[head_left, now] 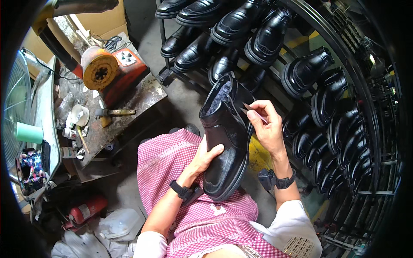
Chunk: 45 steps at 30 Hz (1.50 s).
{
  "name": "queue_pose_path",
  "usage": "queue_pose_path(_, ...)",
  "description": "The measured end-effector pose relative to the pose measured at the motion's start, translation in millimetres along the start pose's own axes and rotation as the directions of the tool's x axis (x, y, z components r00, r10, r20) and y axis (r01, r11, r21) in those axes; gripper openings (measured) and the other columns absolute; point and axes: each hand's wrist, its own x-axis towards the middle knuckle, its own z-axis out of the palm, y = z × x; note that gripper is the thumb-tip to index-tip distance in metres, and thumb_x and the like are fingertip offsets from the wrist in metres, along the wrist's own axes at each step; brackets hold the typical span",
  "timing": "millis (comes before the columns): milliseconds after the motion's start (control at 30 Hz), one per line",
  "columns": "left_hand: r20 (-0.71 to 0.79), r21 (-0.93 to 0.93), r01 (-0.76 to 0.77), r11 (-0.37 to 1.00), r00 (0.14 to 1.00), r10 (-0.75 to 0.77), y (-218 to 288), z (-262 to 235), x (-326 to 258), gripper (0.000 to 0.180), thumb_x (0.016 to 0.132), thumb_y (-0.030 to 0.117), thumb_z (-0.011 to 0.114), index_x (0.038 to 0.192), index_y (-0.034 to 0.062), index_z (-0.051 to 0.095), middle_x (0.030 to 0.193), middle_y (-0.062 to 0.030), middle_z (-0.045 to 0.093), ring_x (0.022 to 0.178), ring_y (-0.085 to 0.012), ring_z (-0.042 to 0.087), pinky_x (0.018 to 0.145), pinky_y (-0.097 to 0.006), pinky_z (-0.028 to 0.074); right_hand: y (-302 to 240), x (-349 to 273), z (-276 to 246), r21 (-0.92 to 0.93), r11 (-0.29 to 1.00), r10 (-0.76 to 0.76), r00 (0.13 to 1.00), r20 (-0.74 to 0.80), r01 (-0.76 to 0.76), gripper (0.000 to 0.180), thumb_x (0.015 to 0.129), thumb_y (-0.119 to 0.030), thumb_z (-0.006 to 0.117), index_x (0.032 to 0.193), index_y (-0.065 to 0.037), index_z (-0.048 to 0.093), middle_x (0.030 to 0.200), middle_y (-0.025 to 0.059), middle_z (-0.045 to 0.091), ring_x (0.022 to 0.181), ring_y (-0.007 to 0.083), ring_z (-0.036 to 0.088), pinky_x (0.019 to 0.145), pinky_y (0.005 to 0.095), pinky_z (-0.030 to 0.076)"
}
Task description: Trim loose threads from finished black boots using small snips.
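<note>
A black leather ankle boot [223, 137] with a dark fluffy lining is held tilted above my lap, its toe toward me and its opening away. My left hand [205, 158] grips it from the left side, the thumb lying over the upper and the other fingers hidden beneath. In my right hand [267, 124] is a slim pointed tool [260, 117] with two thin tips, pinched between thumb and fingers; its exact kind is too small to tell. The tips are beside the boot's upper right side, near the ankle opening. Whether they touch the leather I cannot tell.
Racks [165, 76] of black boots [266, 36] stand ahead and to my right. At left, a worn metal table [148, 94] carries an orange machine [124, 71], a hammer [120, 112] and small jars. A fan [17, 94] and a red fire extinguisher [86, 209] are farther left.
</note>
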Motion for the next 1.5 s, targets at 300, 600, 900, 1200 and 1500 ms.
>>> queue_pose_path(300, -0.031, -0.093, 0.019, 0.995, 0.999, -0.022, -0.1, 0.7, -1.5, 0.07, 0.078, 0.035, 0.062, 0.129, 0.0007, 0.029, 0.12, -0.0096, 0.043, 0.109, -0.0186, 0.041, 0.094, -0.032, 0.034, -6.0, 1.4, 8.9, -0.228, 0.965, -0.129, 0.991, 0.025, 0.131, 0.025, 0.071, -0.014, 0.073, 0.086, -0.002, 0.058, 0.072, 0.0063, 0.058, 0.061, 0.012, 0.057, 0.055, 0.0234, 0.046)
queue_pose_path(600, -0.022, -0.043, -0.004, 0.999, 1.0, 0.003, 7.5, 4.6, -3.0, 0.072, 0.078, 0.04, 0.06, 0.128, -0.0014, 0.029, 0.121, -0.0109, 0.042, 0.11, -0.0195, 0.041, 0.095, -0.032, 0.033, -4.9, 9.0, 19.3, -0.294, 0.92, -0.258, 0.965, 0.047, 0.26, 0.026, 0.067, -0.012, 0.075, 0.084, -0.002, 0.059, 0.069, 0.0061, 0.056, 0.056, 0.014, 0.056, 0.052, 0.0246, 0.046)
queue_pose_path(900, 0.001, -0.107, 0.022, 0.994, 1.0, -0.022, 2.6, -2.1, -3.2, 0.071, 0.078, 0.036, 0.062, 0.13, 0.0001, 0.028, 0.122, -0.0107, 0.042, 0.111, -0.0198, 0.04, 0.096, -0.032, 0.033, -1.3, 11.9, 22.6, -0.25, 0.936, -0.235, 0.969, 0.081, 0.248, 0.023, 0.068, -0.011, 0.075, 0.083, -0.001, 0.06, 0.067, 0.0059, 0.056, 0.056, 0.0126, 0.055, 0.05, 0.0235, 0.044)
queue_pose_path(1200, 0.06, -0.082, 0.036, 0.996, 0.998, -0.031, 0.5, -5.6, -4.3, 0.075, 0.076, 0.035, 0.063, 0.132, -0.0002, 0.026, 0.126, -0.0116, 0.04, 0.115, -0.0217, 0.039, 0.098, -0.033, 0.031, 11.3, 7.9, 19.6, 0.224, 0.975, 0.014, 0.998, -0.065, 0.001, 0.014, 0.075, -0.007, 0.07, 0.084, -0.001, 0.062, 0.071, 0.0023, 0.061, 0.061, 0.0062, 0.054, 0.054, 0.0182, 0.042)
queue_pose_path(1500, -0.042, 0.27, -0.149, 0.951, 0.985, 0.166, -7.7, 1.9, 0.4, 0.087, 0.067, 0.029, 0.073, 0.134, 0.0031, 0.024, 0.127, -0.0163, 0.043, 0.118, -0.0257, 0.042, 0.1, -0.036, 0.032, 26.8, -11.7, -8.2, 0.608, 0.792, 0.196, 0.966, -0.166, -0.057, 0.016, 0.084, -0.014, 0.061, 0.089, 0.0, 0.057, 0.065, 0.0016, 0.053, 0.047, 0.0024, 0.038, 0.041, 0.0145, 0.025)
